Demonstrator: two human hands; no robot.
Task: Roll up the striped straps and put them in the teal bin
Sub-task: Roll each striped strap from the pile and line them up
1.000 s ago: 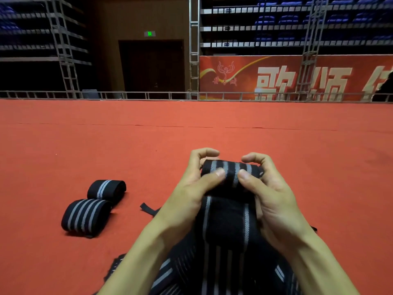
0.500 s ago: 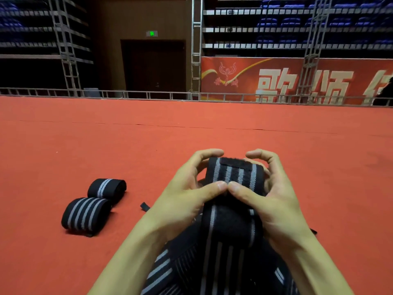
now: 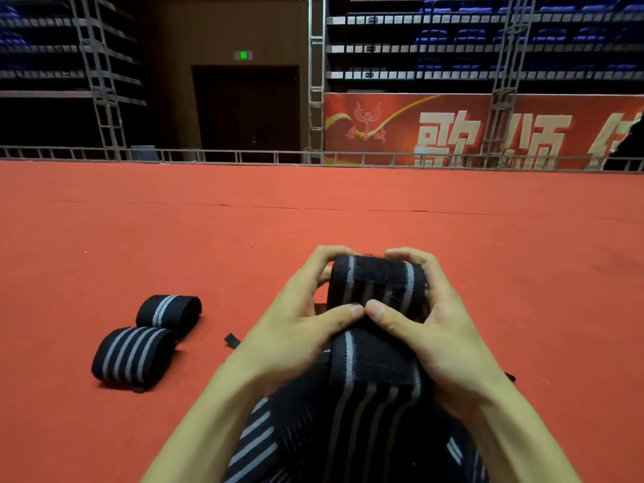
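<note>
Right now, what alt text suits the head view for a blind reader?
The left hand and right hand grip a partly rolled black striped strap over the red carpet, its loose end trailing toward the camera. Two rolled straps lie on the carpet to the left.

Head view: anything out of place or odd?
Nothing damaged. The near roll and far roll sit on the carpet at left, not binned; no teal bin in view. Left hand and right hand grip the strap mid-roll.

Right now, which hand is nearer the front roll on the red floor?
Left. The left hand grips the left side of the strap being rolled, apart from the front roll, which lies to its left. The right hand grips that strap's right side, farther off.
</note>
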